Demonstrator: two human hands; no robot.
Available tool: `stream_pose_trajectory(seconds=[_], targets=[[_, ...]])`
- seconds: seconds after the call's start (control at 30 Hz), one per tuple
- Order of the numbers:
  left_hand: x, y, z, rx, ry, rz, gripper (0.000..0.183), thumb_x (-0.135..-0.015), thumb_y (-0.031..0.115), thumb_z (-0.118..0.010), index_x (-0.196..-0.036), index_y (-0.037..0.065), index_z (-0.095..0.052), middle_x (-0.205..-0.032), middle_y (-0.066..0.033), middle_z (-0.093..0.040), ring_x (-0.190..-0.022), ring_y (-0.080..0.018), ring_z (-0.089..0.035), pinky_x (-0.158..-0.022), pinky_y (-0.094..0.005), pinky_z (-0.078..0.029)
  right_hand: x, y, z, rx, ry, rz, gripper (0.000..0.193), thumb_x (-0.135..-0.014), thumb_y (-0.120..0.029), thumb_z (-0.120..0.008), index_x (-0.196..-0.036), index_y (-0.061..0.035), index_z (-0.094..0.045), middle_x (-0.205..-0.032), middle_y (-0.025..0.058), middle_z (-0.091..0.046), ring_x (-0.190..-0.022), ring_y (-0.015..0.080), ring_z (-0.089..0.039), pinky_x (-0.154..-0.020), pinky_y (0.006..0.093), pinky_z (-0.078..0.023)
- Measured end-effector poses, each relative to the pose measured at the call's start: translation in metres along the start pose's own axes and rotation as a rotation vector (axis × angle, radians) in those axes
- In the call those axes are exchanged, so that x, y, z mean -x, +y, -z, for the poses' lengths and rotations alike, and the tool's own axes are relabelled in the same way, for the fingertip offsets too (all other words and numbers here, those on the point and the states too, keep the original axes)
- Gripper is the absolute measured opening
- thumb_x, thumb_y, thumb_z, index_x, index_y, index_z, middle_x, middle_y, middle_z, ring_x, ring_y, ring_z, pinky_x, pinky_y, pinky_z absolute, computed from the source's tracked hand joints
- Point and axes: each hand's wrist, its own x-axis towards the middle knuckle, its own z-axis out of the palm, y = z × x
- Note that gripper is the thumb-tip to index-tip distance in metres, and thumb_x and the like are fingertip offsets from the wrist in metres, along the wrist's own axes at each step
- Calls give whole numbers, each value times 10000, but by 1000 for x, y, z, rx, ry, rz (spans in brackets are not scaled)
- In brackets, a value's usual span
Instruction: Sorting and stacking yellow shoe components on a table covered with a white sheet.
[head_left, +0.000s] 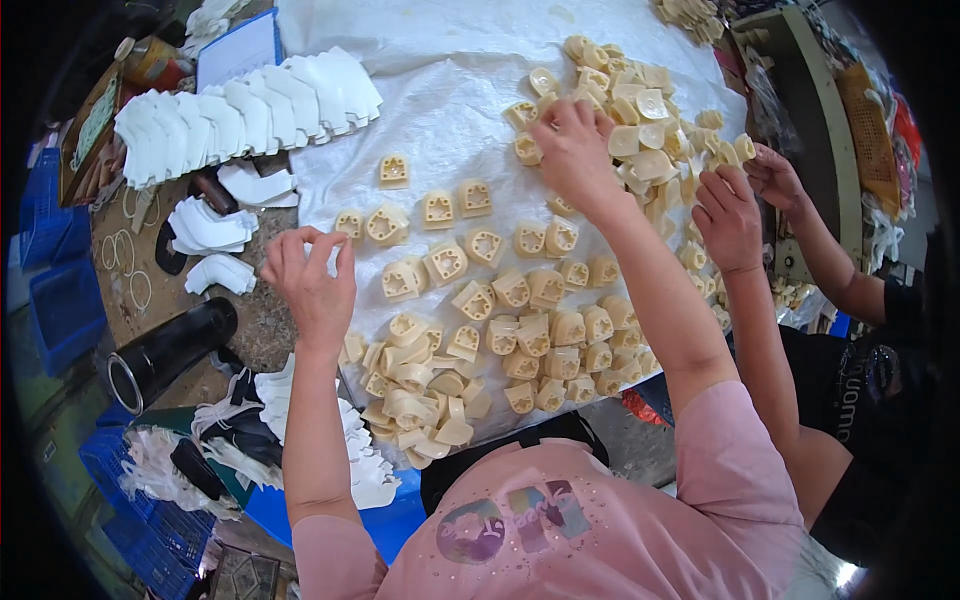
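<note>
My left hand [312, 275] is at the left edge of the spaced-out pieces, its thumb and fingers pinched at the near edge of a cream D-shaped moulded piece [349, 222]. This piece looks like a shoe heel with a hollow face. Further off to the right, my right hand [578, 150] reaches with bent fingers into the edge of a large heap of similar pieces [652, 165]. Its fingertips are partly hidden, so what they grip does not show. Between my arms, several pieces [483, 247] stand in loose rows, hollow faces up, on a white sheet [330, 185].
A loose pile of cream pieces [425, 405] lies near my body. White flat cut-outs [250, 110] overlap in a row at the far left, above a black cylinder [170, 355]. At the right, a co-worker's hands [730, 215] work at the heap. Blue crates [65, 300] stand left.
</note>
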Motion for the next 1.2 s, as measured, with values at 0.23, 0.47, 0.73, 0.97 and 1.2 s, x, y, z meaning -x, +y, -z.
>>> stream_pose_trajectory(seconds=[0.23, 0.47, 0.73, 0.97, 1.2], targets=[[-33, 59, -14, 168, 14, -151, 184, -667, 85, -735, -824, 158, -675, -925, -8, -538, -996, -231, -467, -844, -408, -300, 20, 1, -8, 241, -134, 94, 305, -739, -53, -552, -1010, -150, -652, -1134, 70, -501, -1181, 222, -400, -973, 490, -232], [-37, 65, -19, 166, -14, -47, 158, -710, 107, -719, -862, 141, -696, -956, -19, -565, -1002, -219, -481, -865, -373, -312, 14, -4, -6, 98, -180, 60, 287, -721, -38, -585, -964, -172, -657, -1062, 59, -506, -1113, 226, -425, -936, 465, -250], [-32, 18, -2, 180, -17, 246, 161, -729, 127, -704, -883, 173, -706, -947, -4, -549, -1024, -221, -464, -901, -409, -304, -15, -62, -5, -468, -12, -16, 260, -717, -59, -662, -952, -170, -657, -1043, 44, -504, -1056, 240, -434, -901, 423, -293], [-10, -17, 4, 149, -54, 438, 191, -739, 142, -690, -929, 160, -704, -997, -26, -569, -1059, -241, -467, -941, -436, -318, -32, -124, -9, -592, 15, 124, 323, -663, 1, -591, -927, -164, -678, -1005, 56, -510, -1026, 266, -436, -890, 438, -295], [9, -26, -3, 210, -120, 538, 212, -759, 144, -670, -968, 161, -696, -1036, -51, -579, -1074, -260, -464, -940, -455, -328, -31, -185, -22, -439, -25, 252, 157, -673, -70, -618, -804, -123, -689, -957, 80, -525, -1053, 261, -450, -902, 496, -275]])
